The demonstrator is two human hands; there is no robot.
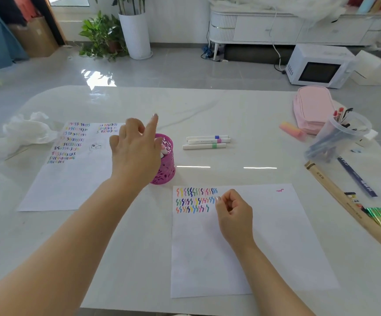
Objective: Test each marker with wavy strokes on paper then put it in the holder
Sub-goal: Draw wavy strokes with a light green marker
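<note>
White glossy bench (253, 115) carries our work: our left hand (135, 151) hovers over the pink mesh holder (165, 165), fingers loose, index raised, holding nothing. Our right hand (234, 213) rests on the near paper (264, 236), loosely curled, seemingly empty. We judge ourselves between markers; next we must reach the three capped markers (206, 141) lying right of the holder
</note>
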